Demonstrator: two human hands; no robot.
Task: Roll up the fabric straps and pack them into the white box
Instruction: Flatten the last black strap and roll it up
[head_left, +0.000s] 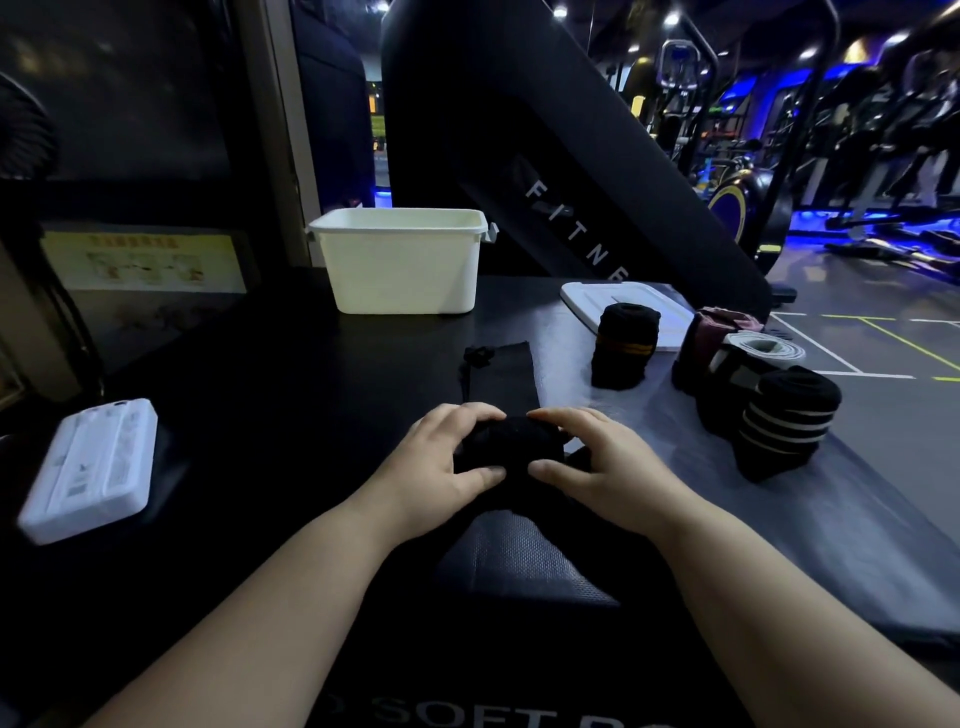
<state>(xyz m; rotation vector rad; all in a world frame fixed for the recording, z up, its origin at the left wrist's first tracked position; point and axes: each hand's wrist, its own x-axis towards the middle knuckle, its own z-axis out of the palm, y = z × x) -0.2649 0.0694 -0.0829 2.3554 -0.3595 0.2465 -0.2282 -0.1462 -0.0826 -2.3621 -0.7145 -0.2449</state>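
Centre frame, on the dark worktop (260, 415): left grip (441, 457) and right grip (608, 467) both clasp one black strap (511, 447), partly rolled. Fingers curl over its top, thumbs press its near side. A dark textured length runs from the roll toward the bottom of the frame; cannot tell if it is the strap's tail.

Just beyond the grips, a flat black pouch (501, 371) with a drawstring.

Upper centre: white box (402, 260), upright, top open, well apart from the grips. Inside not visible.

Right of frame: white lid (582, 296) lying flat. A black roll (623, 345) with an orange band stands at its near edge. Further right, clustered: maroon roll (706, 338), white roll (763, 349), striped roll (784, 421).

Left of frame: white device (91, 467), flat.
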